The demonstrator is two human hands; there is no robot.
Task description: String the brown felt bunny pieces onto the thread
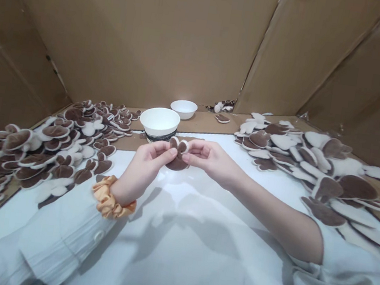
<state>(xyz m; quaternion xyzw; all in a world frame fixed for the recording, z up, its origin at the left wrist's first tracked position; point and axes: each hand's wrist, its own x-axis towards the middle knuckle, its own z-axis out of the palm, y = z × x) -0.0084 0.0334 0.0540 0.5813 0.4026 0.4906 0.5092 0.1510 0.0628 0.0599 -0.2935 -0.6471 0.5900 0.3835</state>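
Note:
Between both hands, above the white tabletop, a small brown plush piece [177,163] with two rounded, pale-edged ears is held up. My left hand [152,158], with an orange scrunchie [111,200] at its wrist, pinches the left ear between thumb and fingers. My right hand [207,160] pinches the piece from the right, near the other ear. Just behind my left hand stands a white bowl [159,120] on a dark-wrapped base. My fingers cover part of the piece's edges.
Brown-and-white plush pieces [55,132] pile up on the left. More flat pieces [326,180] lie heaped on the right. Another white bowl [184,107] stands further back, with a single piece [222,118] to its right. Cardboard walls [148,37] enclose the white table [174,253].

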